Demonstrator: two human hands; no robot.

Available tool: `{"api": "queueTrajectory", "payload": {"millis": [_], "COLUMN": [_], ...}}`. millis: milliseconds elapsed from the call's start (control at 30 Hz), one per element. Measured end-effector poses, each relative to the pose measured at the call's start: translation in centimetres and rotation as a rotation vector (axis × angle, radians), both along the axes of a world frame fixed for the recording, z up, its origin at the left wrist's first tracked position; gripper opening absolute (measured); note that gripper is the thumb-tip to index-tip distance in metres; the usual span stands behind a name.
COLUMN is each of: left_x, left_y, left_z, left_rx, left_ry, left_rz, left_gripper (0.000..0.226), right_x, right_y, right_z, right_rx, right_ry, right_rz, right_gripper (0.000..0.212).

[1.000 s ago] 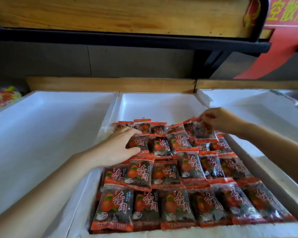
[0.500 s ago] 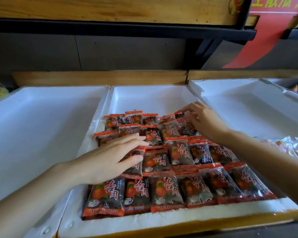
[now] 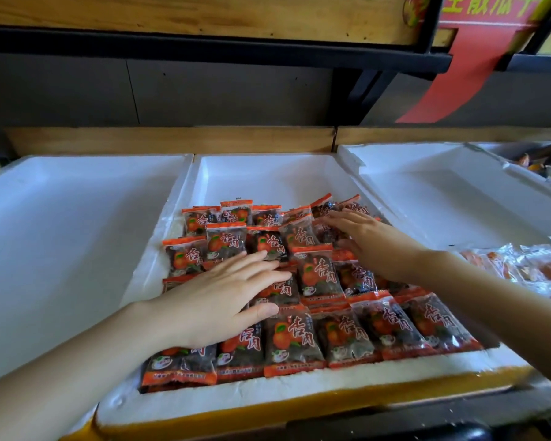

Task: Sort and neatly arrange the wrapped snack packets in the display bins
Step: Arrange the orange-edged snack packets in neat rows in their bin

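The left hand (image 3: 223,300) lies flat with straight fingers, pressing on the left rows of snack packets (image 3: 318,275) in the middle foam bin (image 3: 268,396); it grips nothing. The packets lie in overlapping rows, their long axis running front to back and their labels upright toward the far wall. The right hand (image 3: 376,243), also flat and holding nothing, rests on the far-right packets, which sit skewed. This looks like levelling; next, that back corner likely needs squaring.

I see a grey panelled wall (image 3: 204,90) behind, a wooden shelf (image 3: 204,14) on black framing (image 3: 204,43) overhead, and a red banner (image 3: 452,78) hanging at right.
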State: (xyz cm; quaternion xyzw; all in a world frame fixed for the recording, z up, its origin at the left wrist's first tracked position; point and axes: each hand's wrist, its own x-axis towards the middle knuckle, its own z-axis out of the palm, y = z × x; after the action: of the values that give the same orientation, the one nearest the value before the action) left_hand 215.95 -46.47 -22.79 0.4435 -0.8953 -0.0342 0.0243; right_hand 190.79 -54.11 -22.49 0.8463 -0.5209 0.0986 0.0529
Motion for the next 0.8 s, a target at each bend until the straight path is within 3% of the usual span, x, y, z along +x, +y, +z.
{"api": "queueTrajectory", "payload": {"millis": [200,367,533,800], "left_x": [-0.1,0.2,0.3,0.3], "left_y": [-0.3,-0.7,-1.1,-1.5], "left_z": [-0.6,-0.9,-1.0,-1.1], "left_rx": [-0.057,-0.072,-0.006,0.007], "left_ry": [-0.08,-0.134,-0.179,-0.207], "left_rz": [0.012,0.036,0.117,0.126], "left_gripper": [0.056,0.075,0.068,0.061], "right_x": [0.3,2.7,3.3,2.6], "right_y": [-0.3,3.7,5.7,4.7], "right_z": [0.4,1.6,-0.5,0.2], "right_rx": [-0.015,-0.058,0.121,0.282], "right_ry": [0.035,-0.195,0.081,0.018], "right_rz": [-0.02,0.145,0.195,0.178], "right_gripper": [0.049,0.044,0.064,0.07]}}
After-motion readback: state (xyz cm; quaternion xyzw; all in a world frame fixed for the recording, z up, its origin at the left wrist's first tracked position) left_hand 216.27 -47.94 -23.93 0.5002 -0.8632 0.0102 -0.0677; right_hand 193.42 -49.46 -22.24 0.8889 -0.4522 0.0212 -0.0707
